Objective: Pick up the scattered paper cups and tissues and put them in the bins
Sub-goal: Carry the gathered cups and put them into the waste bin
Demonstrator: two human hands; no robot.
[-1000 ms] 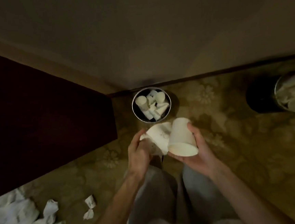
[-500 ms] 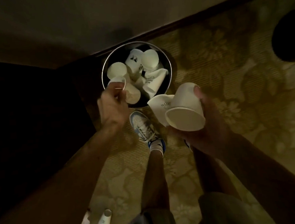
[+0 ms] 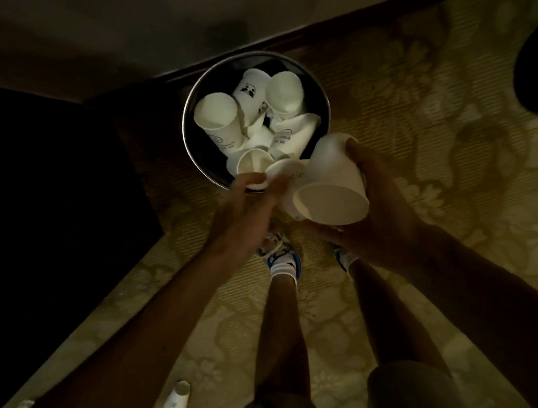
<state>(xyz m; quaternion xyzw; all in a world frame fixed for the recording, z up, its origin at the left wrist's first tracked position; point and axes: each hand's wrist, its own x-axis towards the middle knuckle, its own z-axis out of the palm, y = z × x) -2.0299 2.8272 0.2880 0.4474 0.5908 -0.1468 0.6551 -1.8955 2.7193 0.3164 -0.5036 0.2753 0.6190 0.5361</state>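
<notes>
Where the dark cabinet (image 3: 48,190) fills the left side, a lone cup (image 3: 178,403) lies on its side on the patterned carpet (image 3: 417,132) near the bottom edge. Further right, against the wall's skirting, stands the round bin (image 3: 185,129), metal-rimmed and dark inside, with a heap of white paper cups (image 3: 218,120) in it (several carry black print).

The left hand (image 3: 245,212) reaches toward the bin's near rim, fingers stretched fairly straight, their tips at a flattened cup (image 3: 286,169). Blur hides whether they pinch it, so I cannot tell. That flattened cup sits just over the bin's near rim, touching the paper cup (image 3: 331,185) beside it.

The right hand (image 3: 376,214) grips this paper cup, fingers curled round its wall and thumb up by its base, mouth tilted toward the camera, just outside the bin's rim. Below the hands are blue-and-white shoes (image 3: 282,258). At the far right edge a second bin (image 3: 536,73) shows only as a dark shape.
</notes>
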